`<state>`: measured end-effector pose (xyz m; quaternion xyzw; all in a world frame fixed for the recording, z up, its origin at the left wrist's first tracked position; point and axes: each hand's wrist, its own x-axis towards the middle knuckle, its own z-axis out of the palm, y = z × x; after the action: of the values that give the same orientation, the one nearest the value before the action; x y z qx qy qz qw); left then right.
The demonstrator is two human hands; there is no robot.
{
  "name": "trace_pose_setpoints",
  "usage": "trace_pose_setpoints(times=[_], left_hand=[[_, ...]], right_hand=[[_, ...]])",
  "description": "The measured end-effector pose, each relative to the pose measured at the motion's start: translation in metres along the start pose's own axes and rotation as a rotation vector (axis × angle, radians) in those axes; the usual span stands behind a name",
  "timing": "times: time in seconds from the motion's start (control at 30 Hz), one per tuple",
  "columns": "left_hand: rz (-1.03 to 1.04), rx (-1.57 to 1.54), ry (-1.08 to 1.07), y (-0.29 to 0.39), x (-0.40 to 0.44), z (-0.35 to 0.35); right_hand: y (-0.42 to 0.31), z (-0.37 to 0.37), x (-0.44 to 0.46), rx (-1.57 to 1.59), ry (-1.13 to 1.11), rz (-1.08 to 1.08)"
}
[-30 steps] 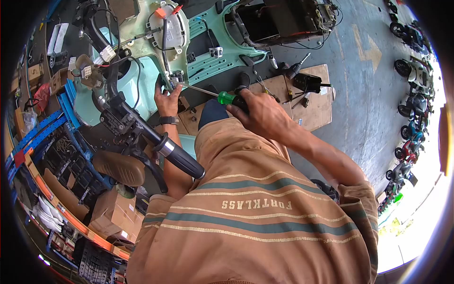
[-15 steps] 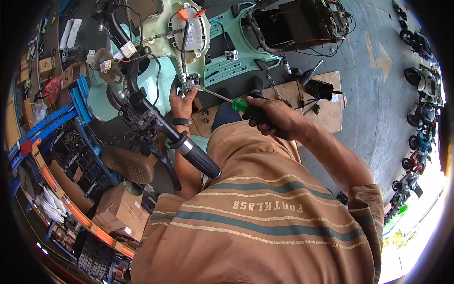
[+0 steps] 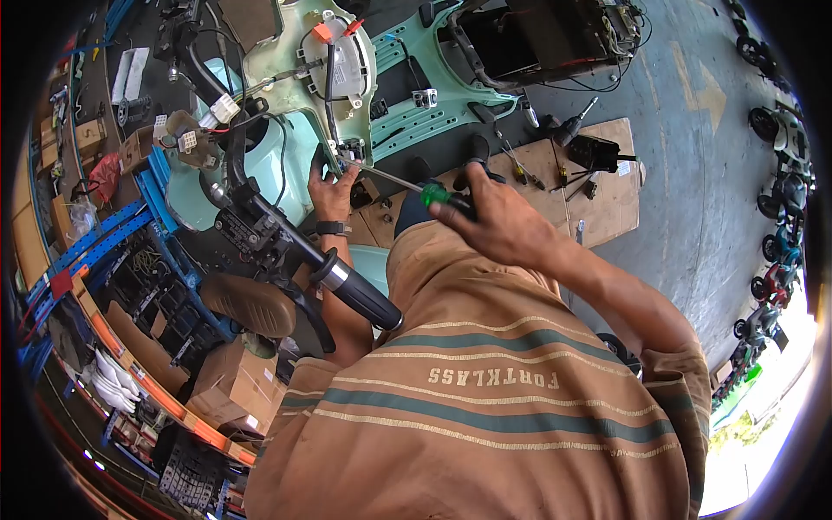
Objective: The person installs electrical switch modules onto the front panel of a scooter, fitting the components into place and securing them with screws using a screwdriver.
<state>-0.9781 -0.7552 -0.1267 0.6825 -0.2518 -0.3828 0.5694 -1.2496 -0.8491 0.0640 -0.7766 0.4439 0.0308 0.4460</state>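
Holding the green-and-black screwdriver (image 3: 430, 194) by its handle, the right hand (image 3: 511, 224) I follow from my remote post sits to the lower right of the pale panel (image 3: 286, 59). I read that grip as full, the fingers curled round the handle. The steel shaft slants up and left to the panel's lower corner, where the tip meets a small metal fitting (image 3: 350, 149); I cannot tell whether it is seated in a screw.

At that same corner I have the left hand (image 3: 333, 198), its thumb and fingers spread narrowly about the fitting. Whether they pinch it or only steady the panel's edge, I cannot tell. A dark band (image 3: 331, 228) circles the wrist.

On the panel's face I make out a round gauge housing (image 3: 351, 76) with a red connector (image 3: 323, 33) near its top. To the panel's left a white connector (image 3: 225, 108) hangs among wires, and below it the handlebar (image 3: 299, 247) runs down to a black rubber grip (image 3: 368, 299) in front of the shirt. Right of the panel I see a mint-green floor section (image 3: 394, 121). Farther right and lower than the panel, a flattened cardboard sheet (image 3: 611, 208) lies on the ground, a power drill (image 3: 569, 130) at its upper edge.
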Motion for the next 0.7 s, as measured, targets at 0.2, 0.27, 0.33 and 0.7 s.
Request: trace_pose_setpoints(times=[0.2, 0.27, 0.33, 0.7], left_hand=[[0.006, 0.001, 0.013, -0.004, -0.003, -0.001], [0.015, 0.019, 0.010, -0.005, 0.002, -0.002], [-0.012, 0.021, 0.001, -0.002, -0.002, 0.000], [0.031, 0.036, 0.042, 0.009, -0.007, 0.005]], right_hand=[[0.007, -0.020, 0.022, 1.139, -0.489, 0.773], [0.008, -0.025, 0.025, 1.053, -0.500, 0.697], [0.007, -0.023, 0.021, 0.973, -0.512, 0.627], [-0.003, -0.032, 0.022, 0.380, -0.388, 0.398]])
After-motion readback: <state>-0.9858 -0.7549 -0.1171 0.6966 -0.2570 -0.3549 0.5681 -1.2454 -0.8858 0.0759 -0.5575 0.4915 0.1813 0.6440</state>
